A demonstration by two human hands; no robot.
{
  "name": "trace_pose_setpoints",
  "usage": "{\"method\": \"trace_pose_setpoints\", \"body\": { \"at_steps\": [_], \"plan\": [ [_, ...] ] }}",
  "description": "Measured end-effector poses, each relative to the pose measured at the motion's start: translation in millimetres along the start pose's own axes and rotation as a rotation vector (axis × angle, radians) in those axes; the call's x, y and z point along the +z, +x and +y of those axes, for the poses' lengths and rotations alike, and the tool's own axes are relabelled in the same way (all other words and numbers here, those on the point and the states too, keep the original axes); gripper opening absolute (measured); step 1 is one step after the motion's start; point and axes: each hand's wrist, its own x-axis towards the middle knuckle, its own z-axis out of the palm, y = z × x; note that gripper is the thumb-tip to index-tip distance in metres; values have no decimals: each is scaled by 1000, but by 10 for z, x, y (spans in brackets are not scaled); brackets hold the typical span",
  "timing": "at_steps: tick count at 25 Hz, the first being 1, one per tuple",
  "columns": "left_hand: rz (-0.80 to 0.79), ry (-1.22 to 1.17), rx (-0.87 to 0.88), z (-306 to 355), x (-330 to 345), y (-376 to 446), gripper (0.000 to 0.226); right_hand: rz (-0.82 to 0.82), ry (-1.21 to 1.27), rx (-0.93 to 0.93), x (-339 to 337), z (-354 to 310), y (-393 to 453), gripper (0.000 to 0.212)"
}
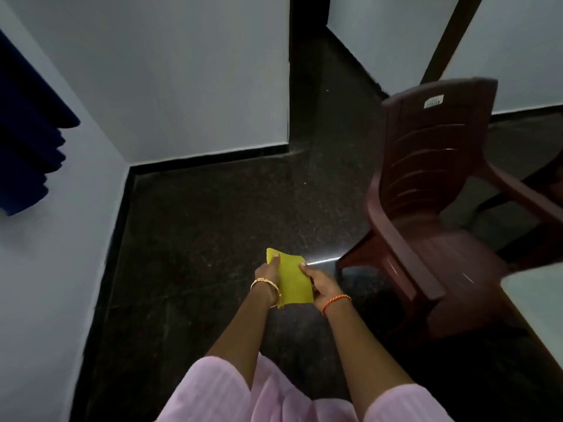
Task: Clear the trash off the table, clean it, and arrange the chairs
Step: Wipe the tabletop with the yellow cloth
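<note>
Hands: both are out in front of the person, each pinching one side of a yellow cloth (pixel 292 280) well clear of the chair (pixel 432 208), on its back side.
Left hand (pixel 268 274): thumb pressed on the cloth's upper far corner, fingers curled behind it; a gold bangle sits on the wrist.
Right hand (pixel 320 286): thumb on the edge nearer the chair, fingers hidden beneath; an orange thread band circles the wrist.
Cloth: it looks folded into a flat rectangle, held above the dark floor (pixel 198 239), touching nothing else.
Chair: brown plastic, standing on the floor, its seat facing a pale table (pixel 536 296) whose corner shows just beyond it.
Table: only that corner is in view, so I cannot tell whether trash remains on it.
Step in hand: I judge that she is readying the cloth for wiping.
Doing it well: keep the fold tight and flat so a broad face meets the tabletop; shift to a one-hand grip before reaching past the chair.
Watch for: a loose corner trailing or the cloth slipping to the floor, which would dirty it.
Surroundings: white walls (pixel 182 71) with black skirting stand behind the chair, and a dark blue curtain (pixel 27 147) hangs far from it.
</note>
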Motion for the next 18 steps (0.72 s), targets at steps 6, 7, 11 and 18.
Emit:
{"method": "trace_pose_setpoints", "body": {
  "at_steps": [6,7,11,18],
  "plan": [
    [-19,136,198,1404,108,1179,25,75,134,85,836,-1103,1122,27],
    [-26,167,218,1602,158,1301,22,96,151,78,917,-1265,1256,29],
    [-86,174,248,2399,565,1889,32,199,170,-117,1036,-2120,1917,11],
    [-182,281,445,3686,1601,2854,29,289,239,-358,748,-3551,2958,9]
  ]
}}
